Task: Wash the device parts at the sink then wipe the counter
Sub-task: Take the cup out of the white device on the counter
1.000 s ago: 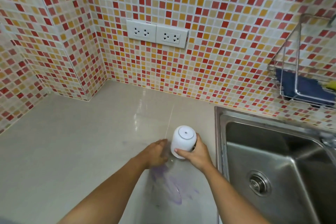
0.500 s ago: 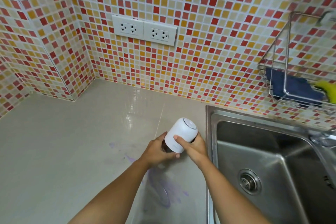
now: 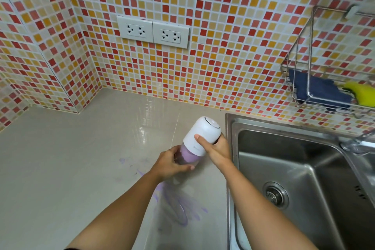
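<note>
A small blender-like device is tilted above the counter, just left of the sink. Its white motor cap [image 3: 203, 134] points up and to the right; my right hand [image 3: 217, 147] grips that cap. Its clear cup [image 3: 187, 157] with purple residue is held by my left hand [image 3: 171, 161]. A purple smear [image 3: 180, 207] lies on the beige counter [image 3: 71, 168] below my arms. The steel sink [image 3: 284, 168] with its drain [image 3: 276, 195] is to the right.
A wire rack [image 3: 308, 79] on the tiled wall holds a blue cloth [image 3: 320, 91] and a yellow sponge [image 3: 363, 93]. The faucet [image 3: 359, 144] reaches over the sink at right. Two wall sockets [image 3: 153, 31] sit above the counter.
The device was lifted off the counter and tilted, its cap now leaning right. The purple-stained cup has come into view below the cap, and my left hand now wraps around it.
</note>
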A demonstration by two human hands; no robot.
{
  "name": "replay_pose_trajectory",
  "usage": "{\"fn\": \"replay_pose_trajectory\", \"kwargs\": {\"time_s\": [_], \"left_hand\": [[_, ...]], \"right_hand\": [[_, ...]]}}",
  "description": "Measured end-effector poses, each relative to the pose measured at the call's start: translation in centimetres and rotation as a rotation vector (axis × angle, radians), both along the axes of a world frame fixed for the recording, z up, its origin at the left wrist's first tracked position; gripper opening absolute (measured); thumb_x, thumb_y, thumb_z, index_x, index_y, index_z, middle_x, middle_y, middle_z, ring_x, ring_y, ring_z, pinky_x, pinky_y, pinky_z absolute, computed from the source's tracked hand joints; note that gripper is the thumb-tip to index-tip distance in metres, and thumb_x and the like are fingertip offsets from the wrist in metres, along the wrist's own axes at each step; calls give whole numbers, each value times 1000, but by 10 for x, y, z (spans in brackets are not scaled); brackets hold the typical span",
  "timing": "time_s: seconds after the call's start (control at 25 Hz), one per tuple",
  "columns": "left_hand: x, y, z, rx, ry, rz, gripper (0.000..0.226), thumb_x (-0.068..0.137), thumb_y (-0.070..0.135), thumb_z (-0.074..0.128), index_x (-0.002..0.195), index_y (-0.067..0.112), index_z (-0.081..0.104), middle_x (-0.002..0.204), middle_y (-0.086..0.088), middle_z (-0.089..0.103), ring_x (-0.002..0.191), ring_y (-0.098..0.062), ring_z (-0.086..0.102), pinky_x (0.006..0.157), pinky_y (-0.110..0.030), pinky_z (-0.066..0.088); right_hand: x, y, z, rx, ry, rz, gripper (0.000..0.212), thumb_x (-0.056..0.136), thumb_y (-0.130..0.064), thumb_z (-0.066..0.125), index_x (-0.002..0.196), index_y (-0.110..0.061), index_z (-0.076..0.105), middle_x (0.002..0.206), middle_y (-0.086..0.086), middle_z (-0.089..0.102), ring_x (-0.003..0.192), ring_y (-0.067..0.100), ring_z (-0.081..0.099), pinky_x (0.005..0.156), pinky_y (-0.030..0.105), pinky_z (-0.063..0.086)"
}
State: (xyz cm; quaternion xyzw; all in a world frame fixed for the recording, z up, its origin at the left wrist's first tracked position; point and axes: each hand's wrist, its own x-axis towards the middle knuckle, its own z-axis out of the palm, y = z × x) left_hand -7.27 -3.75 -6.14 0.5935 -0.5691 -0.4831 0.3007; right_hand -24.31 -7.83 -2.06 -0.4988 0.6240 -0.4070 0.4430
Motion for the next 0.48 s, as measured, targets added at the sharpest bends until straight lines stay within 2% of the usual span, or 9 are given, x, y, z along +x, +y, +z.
{"fn": "replay_pose_trajectory", "kwargs": {"time_s": [0.12,0.28,0.36,0.48], "left_hand": [[6,2,1,-9,-19,17,70,64,37,84,124,21,52,111,5,64,97,-12,61,74,-13,48],[15,3,1,-19,24,101,68,62,34,86,120,23,53,110,4,65,100,-16,62,80,-19,50],[19,3,2,-21,27,144,69,60,36,85,119,24,54,109,4,65,101,-16,62,82,-23,52],[22,5,7,-27,29,209,65,61,34,85,117,23,55,106,5,65,96,-13,62,73,-14,49]], "right_hand": [[-8,-6,11,-15,-107,-38,63,68,-34,81,121,-13,56,111,3,66,98,18,63,70,19,52],[-21,-6,20,-65,-150,-161,58,71,-26,80,121,-11,55,109,2,64,92,14,61,63,6,47],[-24,0,13,-70,-140,-184,67,65,-23,84,123,-16,51,112,-1,60,97,15,59,72,14,47],[-21,13,-6,-41,-239,-166,88,54,-21,87,128,-25,40,117,-6,54,100,14,58,79,28,49]]}}
